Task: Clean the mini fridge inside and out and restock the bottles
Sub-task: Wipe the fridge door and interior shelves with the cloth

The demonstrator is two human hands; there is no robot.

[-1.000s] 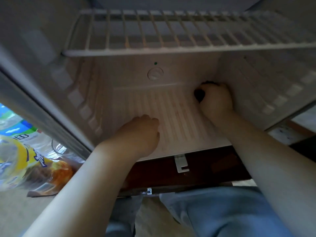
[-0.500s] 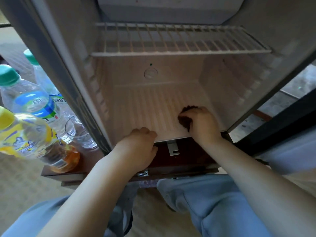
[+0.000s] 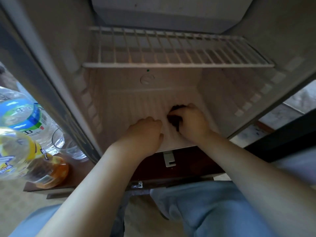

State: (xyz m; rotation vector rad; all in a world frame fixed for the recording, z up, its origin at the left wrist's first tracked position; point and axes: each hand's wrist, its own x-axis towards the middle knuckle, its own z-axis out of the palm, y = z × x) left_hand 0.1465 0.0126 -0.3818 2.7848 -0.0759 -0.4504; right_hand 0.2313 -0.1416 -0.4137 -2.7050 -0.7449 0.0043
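The mini fridge (image 3: 222,93) stands open in front of me, with nothing on its ribbed white floor (image 3: 136,103). My right hand (image 3: 191,122) grips a dark cloth (image 3: 174,117) pressed on the floor near the front right. My left hand (image 3: 145,132) rests on the floor's front edge, fingers curled under, holding nothing I can see. A water bottle (image 3: 22,115) with a blue label and a yellow-labelled bottle of orange drink (image 3: 25,156) stand outside, left of the fridge.
A white wire shelf (image 3: 171,48) spans the fridge above my hands, under a grey freezer box (image 3: 171,11). A clear glass (image 3: 59,141) stands by the bottles on a dark wooden ledge (image 3: 188,163). My knees in blue jeans (image 3: 213,211) are below.
My right hand has drawn the cloth from the back right of the floor toward the front and then left, closer to my left hand. My head has pulled back from the fridge.
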